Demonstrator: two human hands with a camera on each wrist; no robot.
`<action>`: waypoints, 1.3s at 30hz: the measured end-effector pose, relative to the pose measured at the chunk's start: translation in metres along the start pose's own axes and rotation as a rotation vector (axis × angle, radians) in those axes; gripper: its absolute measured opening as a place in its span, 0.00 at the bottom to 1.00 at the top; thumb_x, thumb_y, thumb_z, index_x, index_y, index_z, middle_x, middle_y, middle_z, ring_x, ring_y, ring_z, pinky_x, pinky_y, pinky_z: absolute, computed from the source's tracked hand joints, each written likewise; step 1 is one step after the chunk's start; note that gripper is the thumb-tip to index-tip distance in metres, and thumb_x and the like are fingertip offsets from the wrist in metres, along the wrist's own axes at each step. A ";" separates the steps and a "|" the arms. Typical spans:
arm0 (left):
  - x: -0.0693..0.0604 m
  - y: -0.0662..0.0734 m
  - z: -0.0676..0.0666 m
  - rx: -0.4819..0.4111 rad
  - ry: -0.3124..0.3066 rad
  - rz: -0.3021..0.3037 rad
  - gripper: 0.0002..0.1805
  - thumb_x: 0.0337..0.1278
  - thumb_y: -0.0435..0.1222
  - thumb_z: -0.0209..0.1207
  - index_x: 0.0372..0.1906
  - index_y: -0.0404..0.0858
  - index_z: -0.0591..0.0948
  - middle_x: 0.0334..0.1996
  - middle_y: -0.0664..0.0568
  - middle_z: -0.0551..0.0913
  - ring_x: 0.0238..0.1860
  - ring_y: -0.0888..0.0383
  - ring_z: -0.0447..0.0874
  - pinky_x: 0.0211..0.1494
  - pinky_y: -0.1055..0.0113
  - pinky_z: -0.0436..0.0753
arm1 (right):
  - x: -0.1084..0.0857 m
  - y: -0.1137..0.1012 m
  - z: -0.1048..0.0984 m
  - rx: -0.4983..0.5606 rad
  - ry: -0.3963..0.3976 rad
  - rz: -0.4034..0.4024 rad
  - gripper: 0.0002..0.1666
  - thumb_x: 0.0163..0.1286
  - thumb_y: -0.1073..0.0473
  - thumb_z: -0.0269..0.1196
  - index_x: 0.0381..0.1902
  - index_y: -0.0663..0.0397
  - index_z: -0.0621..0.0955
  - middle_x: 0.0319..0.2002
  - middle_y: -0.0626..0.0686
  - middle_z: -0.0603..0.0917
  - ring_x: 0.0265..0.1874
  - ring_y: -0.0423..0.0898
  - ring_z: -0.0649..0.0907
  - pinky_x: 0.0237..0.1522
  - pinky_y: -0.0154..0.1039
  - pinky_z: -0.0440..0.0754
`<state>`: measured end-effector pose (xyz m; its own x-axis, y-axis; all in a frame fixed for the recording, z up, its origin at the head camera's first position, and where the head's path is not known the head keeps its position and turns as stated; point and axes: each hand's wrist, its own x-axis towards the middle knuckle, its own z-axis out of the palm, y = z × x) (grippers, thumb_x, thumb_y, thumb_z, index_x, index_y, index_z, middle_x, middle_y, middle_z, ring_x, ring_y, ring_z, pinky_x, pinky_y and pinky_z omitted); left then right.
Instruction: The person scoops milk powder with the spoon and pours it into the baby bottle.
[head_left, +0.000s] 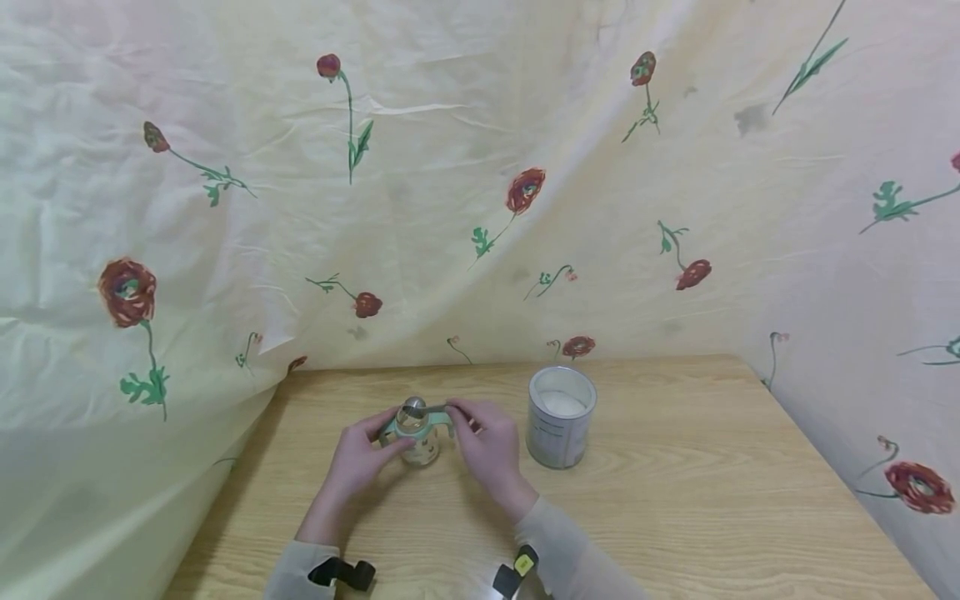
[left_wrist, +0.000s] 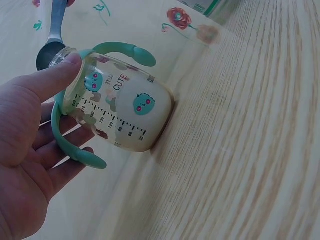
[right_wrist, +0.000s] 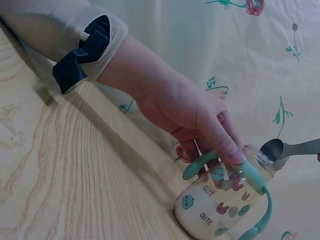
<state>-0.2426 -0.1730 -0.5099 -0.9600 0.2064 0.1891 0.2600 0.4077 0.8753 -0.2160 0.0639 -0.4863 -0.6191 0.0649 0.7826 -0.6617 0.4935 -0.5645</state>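
Note:
A clear baby bottle (head_left: pixel 422 450) with mint-green handles and printed cartoon faces stands upright on the table, its lid off. Its lower part looks pale inside, as the left wrist view shows. My left hand (head_left: pixel 358 454) grips it near the green collar, thumb in front and fingers behind. Between the fingers of my right hand (head_left: pixel 487 442) is the handle of a metal spoon (left_wrist: pixel 56 22). The spoon's rounded bowl (right_wrist: pixel 272 150) is at the bottle's open mouth; what lies in the bowl cannot be made out.
To the right of my right hand stands an open grey can (head_left: pixel 557 437) with white contents. Both stand on a light wooden table (head_left: pixel 675 483). A flowered cloth (head_left: pixel 450 250) hangs behind the table and along its sides.

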 end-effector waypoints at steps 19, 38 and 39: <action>0.000 0.000 -0.002 0.007 -0.017 0.016 0.40 0.59 0.46 0.78 0.74 0.36 0.78 0.71 0.44 0.79 0.72 0.42 0.77 0.76 0.44 0.73 | 0.009 -0.005 -0.008 0.170 0.094 0.172 0.05 0.69 0.68 0.74 0.42 0.57 0.92 0.37 0.52 0.93 0.27 0.45 0.89 0.28 0.30 0.86; -0.001 0.026 0.000 0.082 0.067 0.120 0.39 0.62 0.45 0.77 0.75 0.40 0.78 0.73 0.48 0.78 0.75 0.42 0.72 0.78 0.41 0.70 | 0.023 -0.003 -0.043 0.193 0.201 0.167 0.04 0.69 0.67 0.74 0.41 0.57 0.92 0.37 0.51 0.94 0.26 0.51 0.90 0.29 0.27 0.85; -0.001 0.027 0.001 0.079 0.073 0.126 0.38 0.62 0.44 0.77 0.75 0.40 0.78 0.72 0.47 0.78 0.75 0.42 0.72 0.78 0.41 0.70 | 0.024 -0.003 -0.047 0.186 0.210 0.157 0.04 0.69 0.68 0.74 0.41 0.57 0.92 0.37 0.52 0.94 0.26 0.50 0.89 0.29 0.26 0.85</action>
<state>-0.2344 -0.1611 -0.4865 -0.9236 0.1961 0.3294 0.3833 0.4518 0.8056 -0.2091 0.1044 -0.4535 -0.6314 0.3149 0.7086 -0.6433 0.2976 -0.7054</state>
